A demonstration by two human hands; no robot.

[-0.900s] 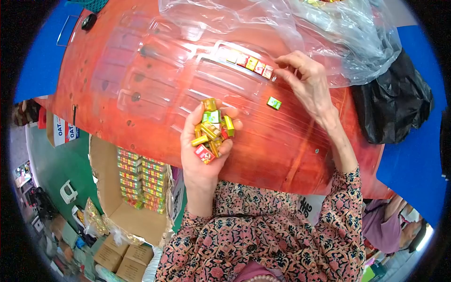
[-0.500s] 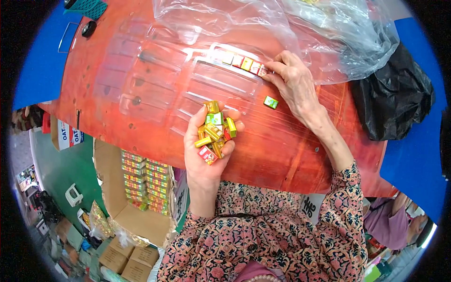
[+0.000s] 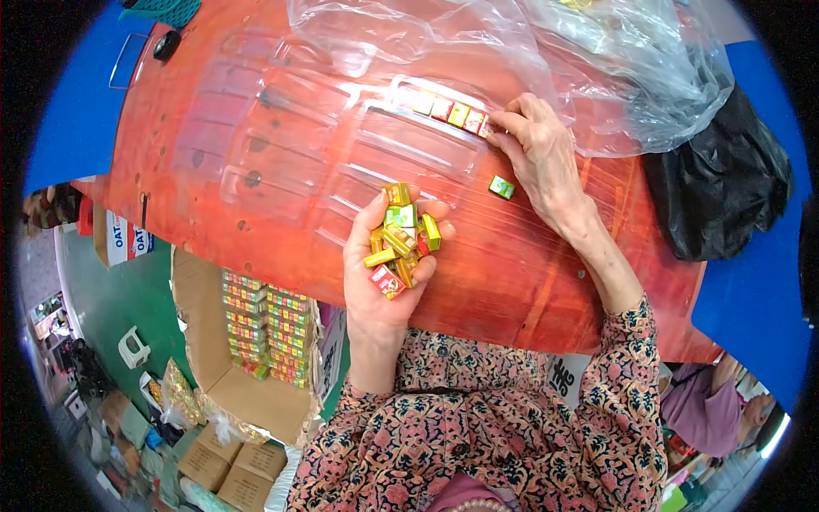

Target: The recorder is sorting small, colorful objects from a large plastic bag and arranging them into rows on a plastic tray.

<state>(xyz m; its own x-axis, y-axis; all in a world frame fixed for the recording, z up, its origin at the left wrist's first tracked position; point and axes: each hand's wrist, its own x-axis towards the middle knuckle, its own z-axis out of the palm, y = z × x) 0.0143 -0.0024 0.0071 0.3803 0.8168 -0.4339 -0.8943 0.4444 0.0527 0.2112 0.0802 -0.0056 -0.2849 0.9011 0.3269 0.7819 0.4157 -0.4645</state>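
My left hand is cupped, palm up, around a small heap of wrapped candies in gold, green and red foil. They look like little blocks. Above it, a clear plastic tray with long ribbed slots lies on the table. A row of the same candies fills part of its far slot. At the right end of that row, my right hand pinches the last candy, mostly hidden by the fingertips. One loose green candy lies on the table beside my right hand.
The red table carries a clear plastic bag at the far right and a black bag beside it. A carton of stacked small candy packs stands below the left table edge. A white stool is further left.
The view has shifted slightly, so everything sits a little further right and lower. My right hand stays at the row's end, and my left still cradles the candies.
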